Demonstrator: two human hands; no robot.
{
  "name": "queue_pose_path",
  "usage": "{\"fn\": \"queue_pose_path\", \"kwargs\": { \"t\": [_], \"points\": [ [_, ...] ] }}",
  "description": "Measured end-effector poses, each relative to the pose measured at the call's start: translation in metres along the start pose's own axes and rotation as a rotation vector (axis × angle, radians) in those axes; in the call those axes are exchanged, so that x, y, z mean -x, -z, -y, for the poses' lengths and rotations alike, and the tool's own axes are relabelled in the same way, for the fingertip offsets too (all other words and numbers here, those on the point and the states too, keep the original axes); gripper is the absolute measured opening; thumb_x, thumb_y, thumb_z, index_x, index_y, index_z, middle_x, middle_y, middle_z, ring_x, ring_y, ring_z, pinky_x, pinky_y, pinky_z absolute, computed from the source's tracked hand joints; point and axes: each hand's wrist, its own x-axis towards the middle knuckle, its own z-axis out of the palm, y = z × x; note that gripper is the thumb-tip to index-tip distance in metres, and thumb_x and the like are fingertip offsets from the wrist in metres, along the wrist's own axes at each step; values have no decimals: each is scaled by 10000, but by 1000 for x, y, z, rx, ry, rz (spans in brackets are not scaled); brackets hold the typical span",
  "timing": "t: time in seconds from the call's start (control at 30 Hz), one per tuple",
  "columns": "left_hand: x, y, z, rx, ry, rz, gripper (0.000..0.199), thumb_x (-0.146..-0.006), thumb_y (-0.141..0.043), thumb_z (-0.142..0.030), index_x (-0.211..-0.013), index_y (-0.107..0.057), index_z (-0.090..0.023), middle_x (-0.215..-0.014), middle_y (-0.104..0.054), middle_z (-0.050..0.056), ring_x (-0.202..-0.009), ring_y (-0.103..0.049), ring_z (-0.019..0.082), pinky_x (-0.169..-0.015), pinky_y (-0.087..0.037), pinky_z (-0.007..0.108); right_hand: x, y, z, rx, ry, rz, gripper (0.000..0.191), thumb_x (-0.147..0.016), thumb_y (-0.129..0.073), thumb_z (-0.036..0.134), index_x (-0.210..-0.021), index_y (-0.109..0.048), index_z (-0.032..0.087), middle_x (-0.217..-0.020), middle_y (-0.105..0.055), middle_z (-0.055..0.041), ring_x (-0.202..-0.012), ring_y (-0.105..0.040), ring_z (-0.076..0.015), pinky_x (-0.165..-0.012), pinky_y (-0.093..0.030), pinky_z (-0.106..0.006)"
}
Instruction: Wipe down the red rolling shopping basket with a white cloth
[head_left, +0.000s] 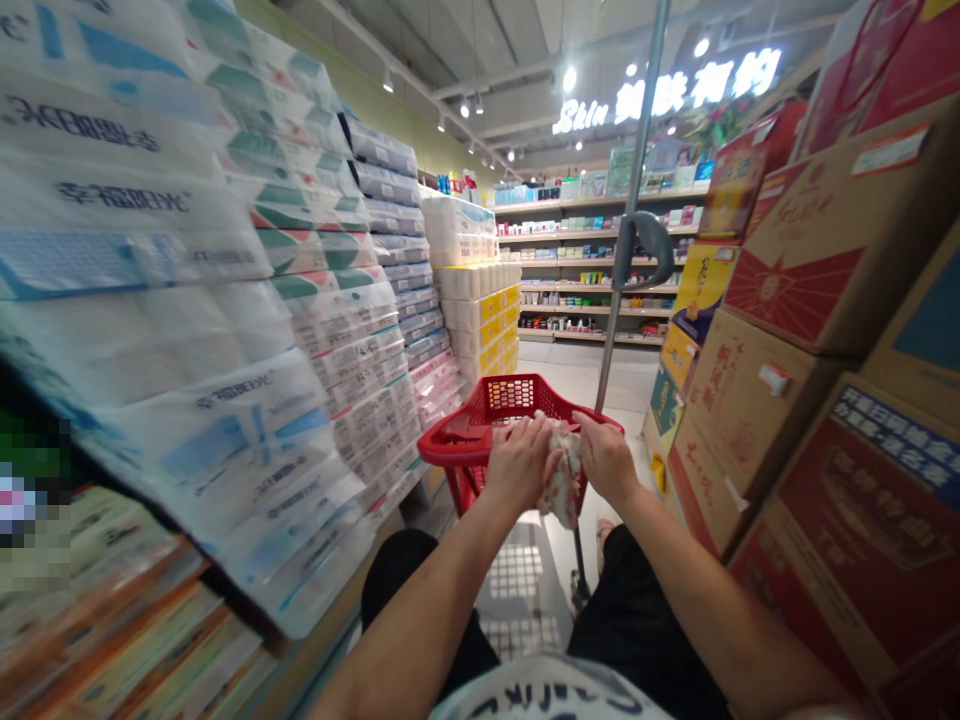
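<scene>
Both hands meet over the near rim of the red plastic shopping basket (480,440): left hand (520,462) and right hand (604,460) each pinch the crumpled patterned cloth bag (564,482), stretching it between them, seemingly to open it.

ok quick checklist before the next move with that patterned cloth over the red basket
1. Both hands on the cloth: ok. The left hand and right hand pinch the patterned cloth from either side.
2. Cloth above the red basket: ok, it hangs at the near rim.
3. Basket upright: ok, it stands level on the floor.
4. Basket contents: cannot tell, the inside is mostly hidden.
5. Trolley handle pole clear of the hands: ok, it rises just right of the right hand, apart from it.
6. Aisle room: ok on the floor ahead; tissue packs left and cardboard boxes right crowd both sides.
</scene>
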Motion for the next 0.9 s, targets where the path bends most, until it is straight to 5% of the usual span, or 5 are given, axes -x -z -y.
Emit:
{"fn": "queue_pose_path", "kwargs": {
  "t": [0.3, 0.53, 0.7, 0.9],
  "points": [
    [-10, 12, -4, -46, 178, 53, 338, -939, -384, -459, -1094, -556, -213, -1055, -594, 79, -965, -563, 227, -884, -407, 423, 20, -13, 19, 193, 141, -18, 309, -930, -489, 271, -1201, -597, 172, -1136, -657, -99, -1043, -547, -255, -946, -365, -425],
    [4, 10, -5, -40, 105, -16, 385, -948, -382, -375, -1322, -470, -343, -1423, -466, 35, -1302, -395, 294, -1017, -337, 502, 20, -11, 18, 127, 211, -98, 331, -953, -413, 191, -1249, -556, 159, -1129, -665, -101, -1022, -591, -233, -901, -434, -401],
    [12, 15, 10, 5, 42, 32, 401, -905, -454, -312, -1302, -502, -283, -1400, -509, 31, -1249, -466, 249, -1054, -333, 463, 16, -8, 12, 94, 212, -106, 322, -962, -401, 213, -1227, -573, 148, -1161, -653, -119, -1070, -588, -230, -915, -471, -392],
    [16, 17, 17, -34, 137, -3, 383, -921, -406, -295, -1283, -526, -257, -1362, -550, 32, -1249, -473, 269, -1064, -314, 479, 22, -14, 28, 183, 242, -38, 355, -941, -483, 251, -1272, -565, 152, -1275, -605, -109, -1131, -538, -270, -964, -431, -437]
  ]
}}
